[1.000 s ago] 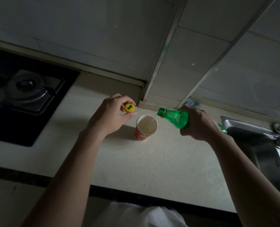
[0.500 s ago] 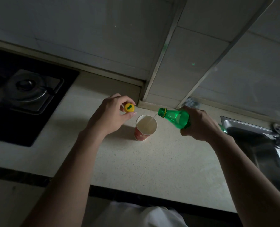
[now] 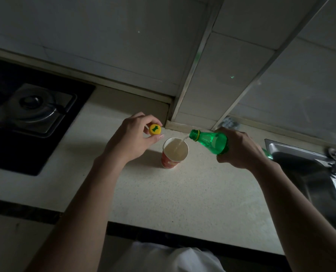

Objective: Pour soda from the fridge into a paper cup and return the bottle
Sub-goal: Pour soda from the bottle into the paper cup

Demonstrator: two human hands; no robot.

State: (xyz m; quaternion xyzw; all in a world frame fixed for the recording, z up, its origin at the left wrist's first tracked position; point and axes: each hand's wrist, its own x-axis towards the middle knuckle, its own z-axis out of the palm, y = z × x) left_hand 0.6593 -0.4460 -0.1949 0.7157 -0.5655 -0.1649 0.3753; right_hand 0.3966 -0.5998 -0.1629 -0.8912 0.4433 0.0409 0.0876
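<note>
I see the right hand (image 3: 239, 149) gripping the tilted green bottle (image 3: 210, 141), soda streaming into the paper cup (image 3: 175, 153) near the counter's (image 3: 192, 193) back edge. The left hand (image 3: 132, 139) pinches the yellow cap (image 3: 155, 129) just beside the cup.

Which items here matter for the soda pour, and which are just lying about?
In the job: green bottle, tilted in the right hand, stream running into the paper cup; yellow cap, pinched in the left hand.
Lying about: gas hob; sink.
</note>
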